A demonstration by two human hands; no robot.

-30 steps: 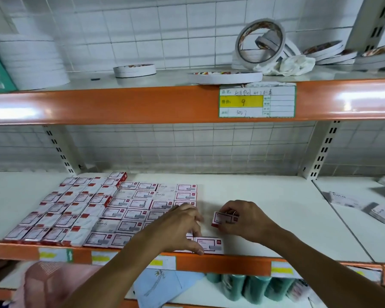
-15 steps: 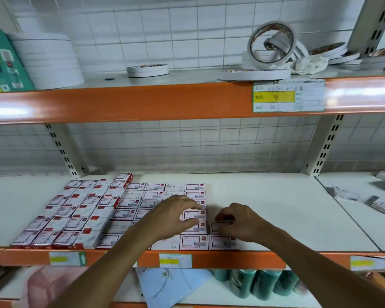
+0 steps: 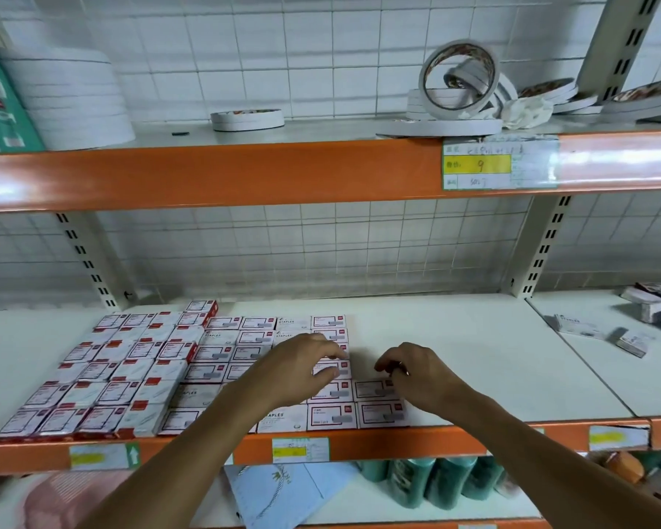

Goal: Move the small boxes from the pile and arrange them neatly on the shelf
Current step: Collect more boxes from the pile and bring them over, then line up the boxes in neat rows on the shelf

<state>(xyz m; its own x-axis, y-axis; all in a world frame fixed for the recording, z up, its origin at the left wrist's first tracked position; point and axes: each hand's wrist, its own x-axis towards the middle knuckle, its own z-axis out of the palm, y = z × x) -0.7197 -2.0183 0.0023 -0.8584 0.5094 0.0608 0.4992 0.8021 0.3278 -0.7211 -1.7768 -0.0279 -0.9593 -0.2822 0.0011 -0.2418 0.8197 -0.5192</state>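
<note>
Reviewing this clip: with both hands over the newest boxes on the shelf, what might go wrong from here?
The front row of small boxes lies right along the shelf's orange lip; a nudge could tip one off. The left hand rests across placed boxes and might skew their rows. The right hand may shift the newest box as it withdraws.

White-tiled wall (image 3: 283, 43), orange-edged racking (image 3: 207, 177)
</note>
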